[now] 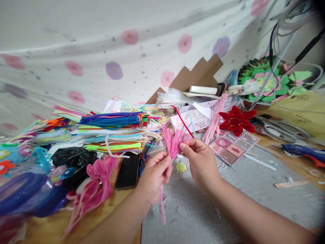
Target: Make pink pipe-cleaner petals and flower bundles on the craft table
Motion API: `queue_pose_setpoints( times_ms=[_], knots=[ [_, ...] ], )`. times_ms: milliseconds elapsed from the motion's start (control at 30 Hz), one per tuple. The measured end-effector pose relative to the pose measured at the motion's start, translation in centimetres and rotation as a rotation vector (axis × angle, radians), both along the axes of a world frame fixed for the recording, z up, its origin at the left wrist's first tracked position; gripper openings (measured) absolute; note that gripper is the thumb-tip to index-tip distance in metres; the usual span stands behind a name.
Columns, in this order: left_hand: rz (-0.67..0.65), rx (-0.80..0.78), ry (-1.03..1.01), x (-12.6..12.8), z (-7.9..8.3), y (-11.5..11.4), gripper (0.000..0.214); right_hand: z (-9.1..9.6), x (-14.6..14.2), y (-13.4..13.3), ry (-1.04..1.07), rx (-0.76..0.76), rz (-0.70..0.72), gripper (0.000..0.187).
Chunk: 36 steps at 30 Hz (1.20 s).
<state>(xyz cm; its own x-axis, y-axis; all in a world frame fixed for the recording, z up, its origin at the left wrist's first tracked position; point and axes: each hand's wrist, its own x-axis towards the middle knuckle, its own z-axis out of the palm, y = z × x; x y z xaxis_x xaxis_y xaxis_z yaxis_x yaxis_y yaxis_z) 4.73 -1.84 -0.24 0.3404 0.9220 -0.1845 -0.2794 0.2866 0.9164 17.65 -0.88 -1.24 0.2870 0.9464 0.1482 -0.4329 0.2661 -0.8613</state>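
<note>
Both my hands hold a bunch of pink pipe cleaners (pixel 173 142) above a grey cutting mat (pixel 228 203). My left hand (pixel 155 176) is closed around the bunch's lower stem, whose tail hangs down toward the mat. My right hand (pixel 200 162) pinches the fanned loops at the top between thumb and fingers. A small yellow coiled piece (pixel 181 167) lies on the mat just behind my hands.
A black phone (pixel 128 170) lies left of my hands, beside pink pipe-cleaner flowers (pixel 98 184). Stacks of coloured pipe cleaners (pixel 111 130) fill the back left. A red flower (pixel 237 121), loose pink stems (pixel 215 118), scissors (pixel 279 128) and a blue glue gun (pixel 304 153) sit to the right.
</note>
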Motion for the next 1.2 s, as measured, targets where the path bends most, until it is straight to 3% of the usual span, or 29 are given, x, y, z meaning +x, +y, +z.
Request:
queue_pose_setpoints(
  times_ms=[267,400,467,600,700,933,1200],
  knots=[
    [0.033,0.079,0.103,0.0,-0.3,0.1,0.026,0.2,-0.1,-0.1,0.058,0.066,-0.005,0.019],
    [0.04,0.095,0.069,-0.2,0.0,0.1,0.023,0.8,0.3,0.1,0.251,0.081,0.046,0.047],
    [0.043,0.104,0.039,-0.3,0.0,0.1,0.022,0.9,0.3,0.1,0.301,0.057,0.122,0.048],
    [0.031,0.121,0.021,-0.3,-0.1,-0.1,0.023,0.4,-0.1,-0.4,0.106,0.036,0.457,0.018],
    [0.0,0.134,0.088,-0.3,0.0,-0.3,0.027,0.4,-0.5,-0.8,-0.021,0.075,0.615,0.027],
    [-0.031,0.183,0.253,-0.3,0.6,-0.2,0.028,0.5,-0.2,-0.5,-0.044,0.042,0.515,0.022],
    [-0.063,0.223,0.387,-0.5,1.1,-0.4,0.021,0.5,-0.2,-0.6,0.035,-0.088,0.293,0.018]
  ],
)
